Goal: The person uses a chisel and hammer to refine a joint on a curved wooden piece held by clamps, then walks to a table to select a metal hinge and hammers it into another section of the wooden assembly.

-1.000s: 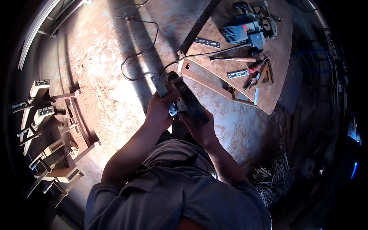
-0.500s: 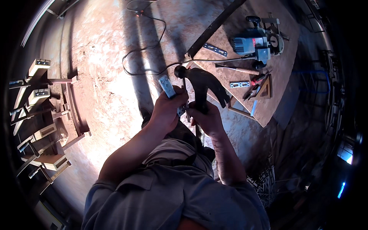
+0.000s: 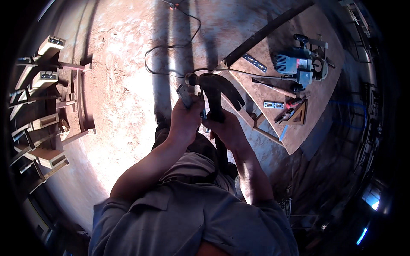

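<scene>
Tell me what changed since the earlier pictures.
In the right hand, the hammer has turned, its claw swinging forward and right. Nothing visibly taken up or let go: the left hand still holds a metal plate. The router stays on the board.

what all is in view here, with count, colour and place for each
claw hammer: 1, dark, in right hand
metal piece: at least 1, grey, in left hand
power tool: 1, blue-grey, on board
cord: 1, black, floor and board
slotted plates: 2, one dark, one silvery, on board
wooden-handled tool: 1, brown and dark, on board
red-handled tool: 1, red, on board
triangle: 1, brown, on board
board: 1, brown, right
wooden blocks: 4, pale brown, far left
far right: too dark to list
shirt: 1, grey, bottom
hands: 2, bare, centre
</scene>
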A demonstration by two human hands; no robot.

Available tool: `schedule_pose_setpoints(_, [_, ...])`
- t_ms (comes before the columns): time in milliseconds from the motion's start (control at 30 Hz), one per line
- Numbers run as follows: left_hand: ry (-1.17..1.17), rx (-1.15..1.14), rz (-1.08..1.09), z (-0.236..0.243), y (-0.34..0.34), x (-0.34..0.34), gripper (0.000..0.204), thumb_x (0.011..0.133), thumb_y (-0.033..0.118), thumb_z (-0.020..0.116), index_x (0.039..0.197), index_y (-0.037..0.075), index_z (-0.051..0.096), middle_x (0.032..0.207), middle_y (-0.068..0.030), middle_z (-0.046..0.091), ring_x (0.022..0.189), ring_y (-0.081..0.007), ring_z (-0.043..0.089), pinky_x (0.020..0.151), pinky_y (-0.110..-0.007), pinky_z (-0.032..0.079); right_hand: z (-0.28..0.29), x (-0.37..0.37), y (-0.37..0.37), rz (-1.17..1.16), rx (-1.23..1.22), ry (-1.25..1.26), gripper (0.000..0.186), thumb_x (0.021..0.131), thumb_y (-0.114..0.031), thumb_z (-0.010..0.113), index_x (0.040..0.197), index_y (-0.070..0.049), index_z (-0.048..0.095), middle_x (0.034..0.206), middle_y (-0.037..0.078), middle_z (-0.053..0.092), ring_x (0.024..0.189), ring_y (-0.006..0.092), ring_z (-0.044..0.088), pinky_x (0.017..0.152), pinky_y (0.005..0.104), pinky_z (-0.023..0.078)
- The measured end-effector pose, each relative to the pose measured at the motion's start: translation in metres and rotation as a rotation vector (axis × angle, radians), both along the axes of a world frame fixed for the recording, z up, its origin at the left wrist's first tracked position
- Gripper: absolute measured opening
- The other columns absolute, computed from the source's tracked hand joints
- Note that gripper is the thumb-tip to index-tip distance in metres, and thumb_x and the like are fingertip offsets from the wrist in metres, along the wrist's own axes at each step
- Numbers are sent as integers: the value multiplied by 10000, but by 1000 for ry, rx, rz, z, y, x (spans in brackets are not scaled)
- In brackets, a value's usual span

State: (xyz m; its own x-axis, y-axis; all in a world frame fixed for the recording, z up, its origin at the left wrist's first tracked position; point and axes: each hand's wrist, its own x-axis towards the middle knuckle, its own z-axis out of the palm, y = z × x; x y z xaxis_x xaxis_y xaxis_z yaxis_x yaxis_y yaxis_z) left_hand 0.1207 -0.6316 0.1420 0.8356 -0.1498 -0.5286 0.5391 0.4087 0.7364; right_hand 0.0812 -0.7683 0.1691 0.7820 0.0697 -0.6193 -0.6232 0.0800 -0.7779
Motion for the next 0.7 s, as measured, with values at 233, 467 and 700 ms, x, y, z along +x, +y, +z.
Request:
schedule_pose_setpoints(233, [-4,21,111,-3,17,-2,81,890,72,643,894,62,563,713,-29,585,487,-72,518,384,-204,405,-16,5,12,44,30,33,184,813,-81,713,946,-9,608,712,36,597,543,106,570,493,254,478])
schedule_pose_setpoints(467, [99,36,194,6,34,-2,116,874,99,667,905,75,558,673,1,517,465,-57,428,363,-194,346,-16,10,27,74,78,2,145,823,-138,703,896,-49,617,657,1,578,492,65,525,451,222,413])
schedule_pose_setpoints(700, [103,98,191,17,57,-8,85,885,70,645,912,40,570,713,9,569,601,-42,514,514,-219,411,-21,16,40,133,87,57,169,823,-46,697,968,-32,611,721,20,589,547,84,560,500,235,479])
